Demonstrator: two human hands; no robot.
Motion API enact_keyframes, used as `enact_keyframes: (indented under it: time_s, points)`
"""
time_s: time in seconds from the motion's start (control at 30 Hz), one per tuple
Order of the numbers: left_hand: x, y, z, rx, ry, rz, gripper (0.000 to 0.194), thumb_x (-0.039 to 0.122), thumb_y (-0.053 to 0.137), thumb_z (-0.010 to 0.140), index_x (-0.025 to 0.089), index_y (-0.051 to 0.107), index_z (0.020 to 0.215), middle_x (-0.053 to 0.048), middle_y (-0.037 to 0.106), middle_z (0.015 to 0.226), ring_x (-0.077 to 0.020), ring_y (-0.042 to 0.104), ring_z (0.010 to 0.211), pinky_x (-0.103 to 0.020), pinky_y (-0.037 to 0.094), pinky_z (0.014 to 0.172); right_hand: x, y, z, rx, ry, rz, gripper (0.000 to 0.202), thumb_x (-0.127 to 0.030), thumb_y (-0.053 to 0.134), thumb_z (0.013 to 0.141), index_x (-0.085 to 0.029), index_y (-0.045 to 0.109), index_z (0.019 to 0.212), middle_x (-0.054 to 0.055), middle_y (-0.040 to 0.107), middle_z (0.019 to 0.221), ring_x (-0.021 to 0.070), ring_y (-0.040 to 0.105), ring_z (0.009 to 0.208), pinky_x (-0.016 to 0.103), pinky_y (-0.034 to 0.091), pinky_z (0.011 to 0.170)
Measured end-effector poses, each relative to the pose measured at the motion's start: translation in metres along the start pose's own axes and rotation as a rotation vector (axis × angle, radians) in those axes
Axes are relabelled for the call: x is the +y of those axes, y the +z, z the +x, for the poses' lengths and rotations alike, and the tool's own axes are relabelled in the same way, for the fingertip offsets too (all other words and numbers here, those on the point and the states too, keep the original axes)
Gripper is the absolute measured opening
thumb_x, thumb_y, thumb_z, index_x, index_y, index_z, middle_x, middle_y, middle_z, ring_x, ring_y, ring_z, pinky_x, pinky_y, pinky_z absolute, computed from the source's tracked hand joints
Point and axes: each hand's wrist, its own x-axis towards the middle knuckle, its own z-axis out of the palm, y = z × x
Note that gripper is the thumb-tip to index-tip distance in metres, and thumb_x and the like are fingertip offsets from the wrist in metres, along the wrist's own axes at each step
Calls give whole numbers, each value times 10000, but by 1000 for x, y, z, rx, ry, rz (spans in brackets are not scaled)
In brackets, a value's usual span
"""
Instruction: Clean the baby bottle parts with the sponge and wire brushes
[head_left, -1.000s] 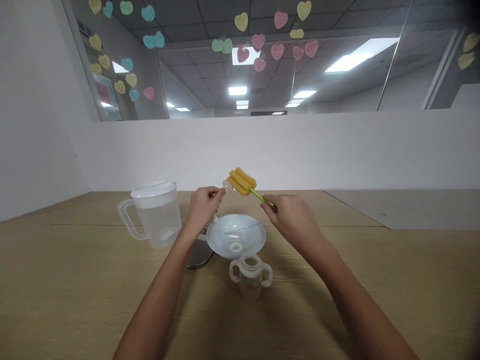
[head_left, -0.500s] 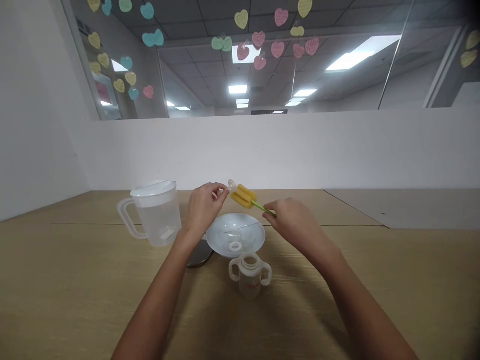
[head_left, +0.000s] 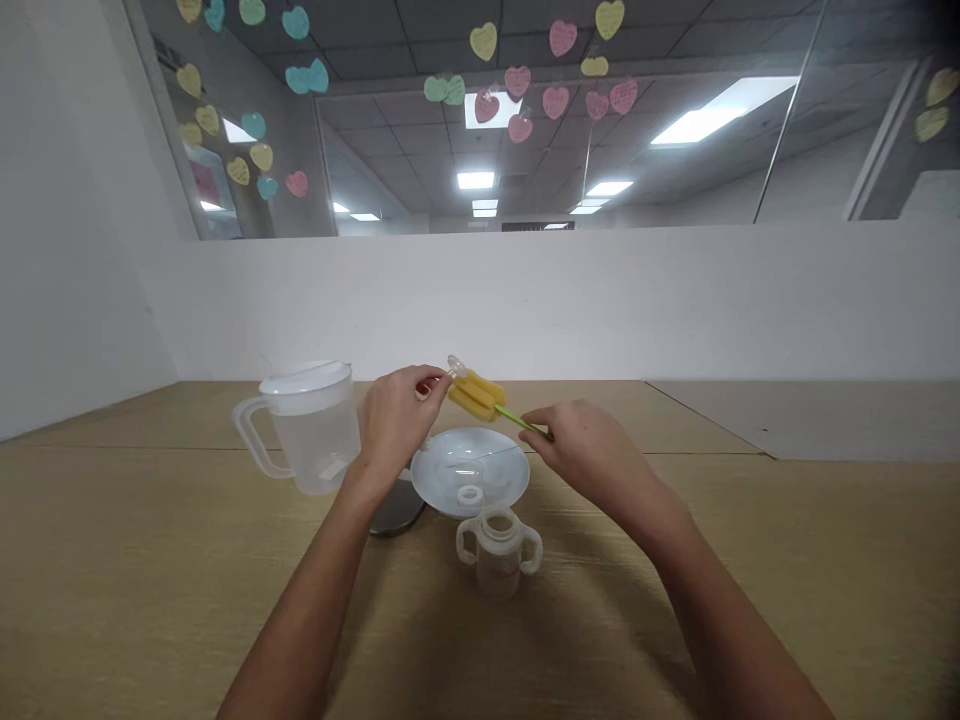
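Observation:
My left hand (head_left: pixel 405 405) pinches a small clear piece (head_left: pixel 456 367), which looks like a bottle nipple. Against it rests the yellow sponge head of a brush (head_left: pixel 477 394). My right hand (head_left: pixel 581 432) is closed on the brush's thin green handle (head_left: pixel 517 417). Both hands are raised above a whitish bowl (head_left: pixel 435 480) on the table. Inside the bowl lies a clear part with a white ring (head_left: pixel 470 495). In front of the bowl an open, two-handled bottle (head_left: pixel 499 560) stands upright.
A translucent lidded pitcher (head_left: pixel 319 435) stands at the left on the wooden table (head_left: pixel 150 560). A dark round disc (head_left: pixel 397 510) lies between pitcher and bowl, partly behind my left wrist. A white wall (head_left: pixel 562 300) rises behind the table.
My left hand has shifted slightly left with the clear piece. The brush has moved slightly left and down, its sponge still against the piece.

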Motion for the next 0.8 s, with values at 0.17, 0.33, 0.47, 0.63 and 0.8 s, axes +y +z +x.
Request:
enact_keyframes:
  time_s: [0.17, 0.33, 0.47, 0.63, 0.8]
  points:
    - [-5, 1, 2, 48, 69, -8, 251, 363, 514, 830, 215, 715, 863, -30, 689, 872, -199, 557, 853, -295, 422, 723, -3, -6, -10, -105, -99, 46, 265, -248, 489, 846, -159, 594, 620, 2, 505, 548, 94, 340, 477, 246, 184, 464]
    - [4, 9, -2, -117, 115, -131, 209, 352, 543, 820, 253, 725, 848, 12, 711, 854, -193, 550, 842, -310, 418, 769, -9, 4, -7, -131, -144, 46, 255, -221, 475, 849, -147, 580, 629, -15, 448, 533, 87, 259, 464, 245, 179, 461]
    - [10, 17, -6, -210, 170, -169, 195, 343, 555, 817, 250, 725, 833, 13, 712, 871, -192, 565, 860, -306, 424, 763, -10, 12, 1, -127, -142, 26, 264, -182, 465, 850, -136, 557, 607, -23, 410, 512, 84, 230, 464, 245, 176, 467]
    - [7, 16, -4, -196, 157, -159, 205, 331, 537, 829, 240, 719, 851, 2, 705, 909, -183, 596, 850, -302, 432, 763, -10, 10, -2, -149, -134, 19, 271, -201, 452, 860, -140, 554, 616, -19, 420, 519, 88, 222, 460, 248, 167, 459]
    - [9, 9, -5, -194, 126, -190, 198, 324, 547, 822, 235, 721, 853, 8, 708, 898, -171, 609, 830, -289, 442, 746, -12, 8, -6, -162, -133, 21, 270, -200, 452, 861, -143, 551, 616, -9, 455, 523, 86, 262, 453, 254, 166, 463]
